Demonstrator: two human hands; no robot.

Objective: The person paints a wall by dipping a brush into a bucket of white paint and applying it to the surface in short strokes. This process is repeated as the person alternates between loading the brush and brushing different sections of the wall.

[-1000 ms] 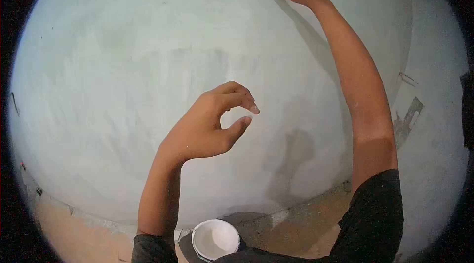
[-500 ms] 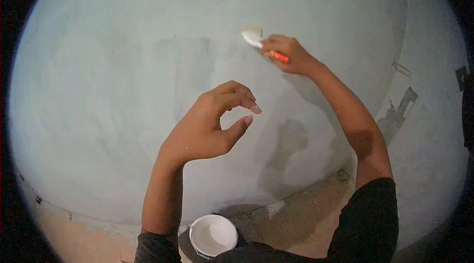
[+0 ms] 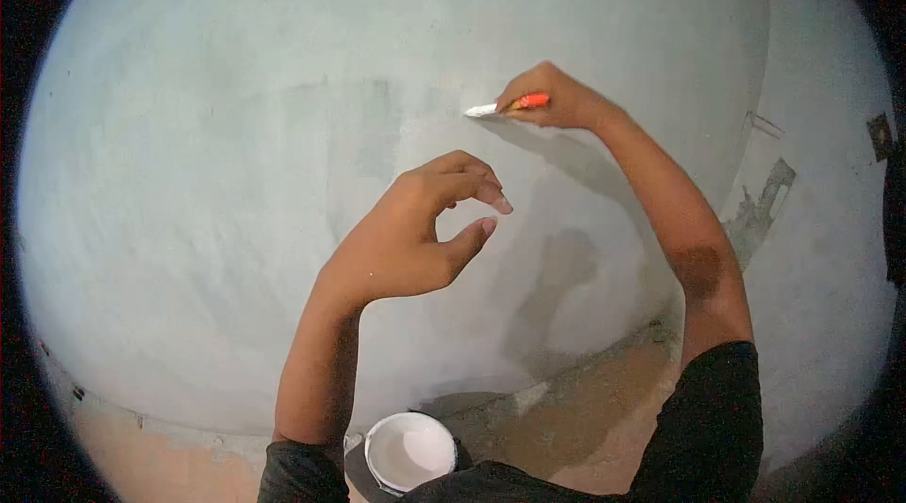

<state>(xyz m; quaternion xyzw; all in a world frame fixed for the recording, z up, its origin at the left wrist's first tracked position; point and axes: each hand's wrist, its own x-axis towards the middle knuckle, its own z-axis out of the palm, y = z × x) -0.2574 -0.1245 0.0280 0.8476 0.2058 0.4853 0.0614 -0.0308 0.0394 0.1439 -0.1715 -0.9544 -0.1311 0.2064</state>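
My right hand [image 3: 557, 97] grips a paintbrush [image 3: 533, 101] with an orange-red handle end. Its white-coated bristles point left and touch or nearly touch the pale wall [image 3: 236, 144], seen edge-on. Lower and to the left, my left hand [image 3: 415, 225] hangs in front of the wall with nothing in it. Its fingers are curved and a gap separates them from the thumb; pale smears show on the fingertips. A darker, patchy area lies on the wall left of the brush.
On the floor below stands a white bucket [image 3: 371, 456] with white inside, close to my body. The side wall [image 3: 830, 220] meets the painted wall at a corner on the right, with a rough grey patch [image 3: 760, 206]. Brownish floor [image 3: 170, 451] runs along the wall's base.
The brush has moved slightly down and turned from showing its broad side to its thin edge. My left hand appears slightly farther right, its fingers still curved.
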